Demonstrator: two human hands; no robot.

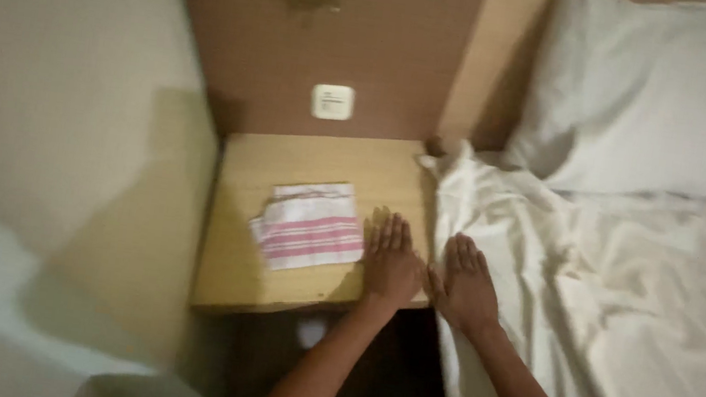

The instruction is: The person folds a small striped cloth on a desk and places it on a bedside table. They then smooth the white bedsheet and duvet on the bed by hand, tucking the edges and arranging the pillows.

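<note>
Folded pink-striped cloth (310, 225) lies mid-surface (237, 265). Just right of cloth, your left hand (391, 260) rests flat, fingers spread, holding nothing. Further right, your right hand (464, 284) lies flat, empty, on white bed sheet (594, 282).

Left hand (391, 264) lies flat, palm down, on the wooden desk (245, 275), fingers (389, 230) straight, just beside a folded white cloth w/ pink stripes (310, 225). Right hand (465, 284) rests flat on the rumpled white bed sheet (594, 282) at the bed's edge, thumbs nearly touching. White pillow (653, 92) top right; white wall switch (332, 102) above the desk.
</note>
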